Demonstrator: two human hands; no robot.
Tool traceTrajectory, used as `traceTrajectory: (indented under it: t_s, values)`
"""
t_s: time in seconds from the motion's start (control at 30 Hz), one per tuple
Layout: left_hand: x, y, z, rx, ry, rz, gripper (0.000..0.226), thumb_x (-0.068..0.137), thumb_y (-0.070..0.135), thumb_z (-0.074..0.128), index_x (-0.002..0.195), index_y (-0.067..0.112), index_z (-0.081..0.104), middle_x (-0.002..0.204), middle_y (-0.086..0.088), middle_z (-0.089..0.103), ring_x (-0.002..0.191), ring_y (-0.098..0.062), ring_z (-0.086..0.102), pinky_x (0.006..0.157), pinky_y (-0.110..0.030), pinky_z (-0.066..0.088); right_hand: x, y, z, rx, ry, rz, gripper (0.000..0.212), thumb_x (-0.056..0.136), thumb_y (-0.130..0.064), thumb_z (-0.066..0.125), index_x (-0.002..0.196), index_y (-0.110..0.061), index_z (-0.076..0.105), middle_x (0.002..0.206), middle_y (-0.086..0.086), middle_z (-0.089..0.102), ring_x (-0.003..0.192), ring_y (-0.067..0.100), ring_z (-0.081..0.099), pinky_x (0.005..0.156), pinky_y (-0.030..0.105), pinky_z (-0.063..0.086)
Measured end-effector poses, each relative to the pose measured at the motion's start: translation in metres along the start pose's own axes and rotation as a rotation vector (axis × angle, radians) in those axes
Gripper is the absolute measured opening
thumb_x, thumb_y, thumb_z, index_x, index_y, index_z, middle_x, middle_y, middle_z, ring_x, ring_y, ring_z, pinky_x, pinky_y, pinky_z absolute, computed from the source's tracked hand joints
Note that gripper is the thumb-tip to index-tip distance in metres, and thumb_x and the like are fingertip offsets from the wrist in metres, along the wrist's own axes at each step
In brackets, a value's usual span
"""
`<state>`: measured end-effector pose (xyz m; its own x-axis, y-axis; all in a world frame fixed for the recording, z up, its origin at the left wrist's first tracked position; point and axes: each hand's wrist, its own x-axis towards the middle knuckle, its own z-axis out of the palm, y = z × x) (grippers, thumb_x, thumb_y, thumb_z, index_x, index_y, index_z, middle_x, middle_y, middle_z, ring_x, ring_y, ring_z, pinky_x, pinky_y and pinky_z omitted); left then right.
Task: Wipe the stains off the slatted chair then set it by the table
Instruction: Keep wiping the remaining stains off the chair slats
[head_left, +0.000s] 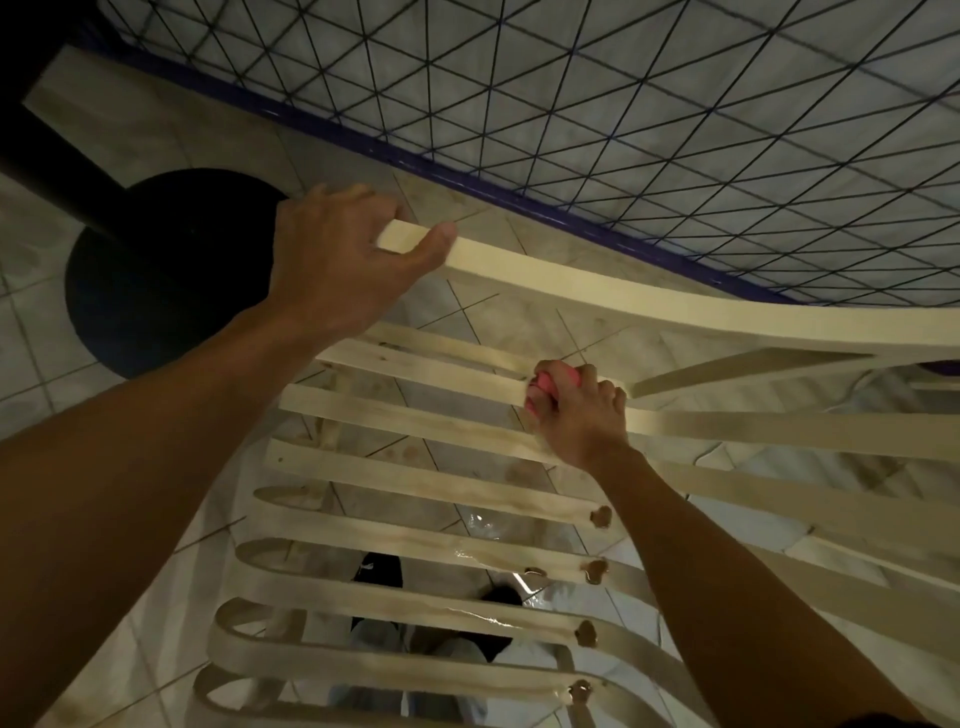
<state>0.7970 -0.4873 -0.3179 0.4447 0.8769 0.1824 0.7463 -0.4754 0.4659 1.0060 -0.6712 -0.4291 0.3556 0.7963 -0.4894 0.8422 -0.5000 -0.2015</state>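
Chair (415, 488), cream, slatted, tilted over tiled floor (156, 135). Left grip (337, 260) curls round chair's rail (623, 296). Right grip (576, 415) pinches pink cloth (545, 384) against upper slat. Brown stains (601, 515) dot lower slats, viewer-side of right grip, nearer it; slats run crosswise.

Cream plastic slatted chair (415, 483), seen from above, floor tiles showing through the gaps. Long armrest (623, 296) runs from upper left to right edge; left hand (337, 260) grips its free end. Brown stains (601, 516) sit in a rough column near the right ends of the lower slats, at least four blobs. Wet sheen on a couple of those slats. Pink cloth (545, 384), maybe a sponge as it is mostly hidden, is bunched in the right hand (576, 415) and pressed on an upper slat. Black round base (156, 270), probably the table's, stands upper left, just beyond the armrest end.
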Motion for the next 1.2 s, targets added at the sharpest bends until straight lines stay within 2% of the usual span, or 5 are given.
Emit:
traceTrajectory:
  t_s: [0.33, 0.73, 0.9, 1.1, 1.2]
  values:
    - [0.001, 0.002, 0.001, 0.007, 0.029, 0.016, 0.053, 0.087, 0.071, 0.042, 0.069, 0.022, 0.05, 0.072, 0.003, 0.048, 0.075, -0.019, 0.043, 0.069, -0.032, 0.024, 0.001, 0.045, -0.02, -0.115, -0.123, 0.129, 0.033, 0.103, -0.048, 0.03, 0.128, -0.028, 0.039, 0.125, 0.017, 0.045, 0.113, 0.041, 0.047, 0.101, 0.049, 0.035]
    - [0.001, 0.002, 0.0, -0.012, 0.015, 0.009, 0.052, 0.085, 0.073, 0.041, 0.068, 0.026, 0.051, 0.073, 0.006, 0.049, 0.075, -0.018, 0.047, 0.069, -0.031, 0.028, 0.015, -0.046, 0.007, 0.202, -0.006, -0.101, 0.045, 0.101, -0.041, 0.043, 0.143, -0.03, 0.032, 0.133, 0.015, 0.04, 0.113, 0.037, 0.041, 0.098, 0.049, 0.04]
    - [-0.003, 0.003, -0.006, -0.149, -0.028, 0.0, 0.034, 0.092, 0.059, 0.049, 0.088, 0.029, 0.064, 0.088, 0.015, 0.052, 0.089, -0.01, 0.044, 0.076, -0.03, 0.032, 0.014, -0.078, 0.015, 0.246, 0.034, -0.124, 0.051, 0.1, -0.042, 0.047, 0.144, -0.024, 0.031, 0.133, 0.015, 0.043, 0.113, 0.038, 0.045, 0.099, 0.05, 0.04]
    - [-0.062, -0.033, -0.004, -0.577, 0.197, -0.442, 0.031, 0.102, 0.031, 0.048, 0.132, 0.026, 0.056, 0.129, 0.006, 0.05, 0.118, -0.009, 0.05, 0.094, -0.013, 0.041, 0.015, -0.069, 0.01, 0.248, 0.057, -0.15, 0.051, 0.099, -0.045, 0.051, 0.144, -0.025, 0.035, 0.13, 0.013, 0.046, 0.111, 0.035, 0.047, 0.094, 0.047, 0.042]
    - [-0.108, -0.06, 0.01, -0.602, -0.008, -0.846, 0.037, 0.106, 0.025, 0.04, 0.14, 0.018, 0.051, 0.136, 0.004, 0.049, 0.122, -0.011, 0.048, 0.096, -0.017, 0.036, 0.017, -0.075, 0.011, 0.262, 0.055, -0.133, 0.047, 0.1, -0.042, 0.051, 0.141, -0.022, 0.038, 0.129, 0.015, 0.046, 0.112, 0.039, 0.046, 0.096, 0.048, 0.039]
